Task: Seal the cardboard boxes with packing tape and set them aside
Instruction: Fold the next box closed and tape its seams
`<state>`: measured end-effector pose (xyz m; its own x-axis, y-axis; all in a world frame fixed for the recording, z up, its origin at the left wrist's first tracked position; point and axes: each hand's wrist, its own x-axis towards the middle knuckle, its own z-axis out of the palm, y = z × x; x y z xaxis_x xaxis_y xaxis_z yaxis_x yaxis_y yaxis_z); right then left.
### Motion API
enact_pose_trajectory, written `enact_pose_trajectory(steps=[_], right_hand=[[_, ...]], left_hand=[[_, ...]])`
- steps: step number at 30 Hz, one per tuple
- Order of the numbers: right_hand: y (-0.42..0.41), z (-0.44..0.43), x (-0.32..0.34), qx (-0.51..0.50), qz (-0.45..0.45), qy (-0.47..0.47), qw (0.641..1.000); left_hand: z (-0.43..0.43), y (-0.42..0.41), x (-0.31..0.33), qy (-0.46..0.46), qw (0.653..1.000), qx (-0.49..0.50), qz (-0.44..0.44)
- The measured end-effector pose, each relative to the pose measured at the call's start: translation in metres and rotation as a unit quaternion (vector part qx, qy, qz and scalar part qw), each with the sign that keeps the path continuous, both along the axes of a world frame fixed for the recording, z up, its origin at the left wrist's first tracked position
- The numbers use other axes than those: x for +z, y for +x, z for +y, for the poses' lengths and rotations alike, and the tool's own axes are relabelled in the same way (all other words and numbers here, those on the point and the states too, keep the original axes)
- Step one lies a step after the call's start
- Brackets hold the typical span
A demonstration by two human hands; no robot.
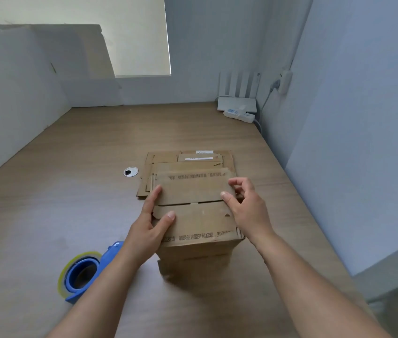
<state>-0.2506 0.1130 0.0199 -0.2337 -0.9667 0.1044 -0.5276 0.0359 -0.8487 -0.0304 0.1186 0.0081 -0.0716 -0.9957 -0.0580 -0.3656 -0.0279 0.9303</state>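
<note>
Box (193, 223) upright on desk (71, 191), near centre, top flaps down, meeting at mid seam. L hand (144, 230) flat on left edge, fingers straight, thumb pressing near flap. R hand (246, 208) at right edge, fingers curled, pinching far flap w/ thumb. Tape dispenser (81, 274) just left, by L forearm. Flat cardboard (227, 162) stacked right behind. Power strip (239, 115) in far corner.

you have a single wide-angle view, worn on your head, facing forward and tilted steeply down over the wooden desk (71, 191). the cardboard box (193, 223) sits close, just below centre. your forearms enter from the bottom edge, and the router (237, 104) marks the far corner.
</note>
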Motion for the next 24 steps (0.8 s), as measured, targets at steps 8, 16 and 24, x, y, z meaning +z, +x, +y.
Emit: enact_pose_trajectory(steps=[8,16,24], right_hand=[[0.004,0.003,-0.007,-0.011,0.001,-0.041,0.999],[0.005,0.018,-0.008,-0.021,0.047,-0.003,0.999],[0.007,-0.021,-0.014,0.038,-0.072,0.095,0.992]], left_hand=[[0.007,-0.003,-0.010,-0.034,0.999,0.011,-0.011],[0.014,-0.003,-0.016,-0.010,0.997,0.003,-0.073],[-0.033,-0.002,-0.009,0.040,0.992,0.010,-0.116]])
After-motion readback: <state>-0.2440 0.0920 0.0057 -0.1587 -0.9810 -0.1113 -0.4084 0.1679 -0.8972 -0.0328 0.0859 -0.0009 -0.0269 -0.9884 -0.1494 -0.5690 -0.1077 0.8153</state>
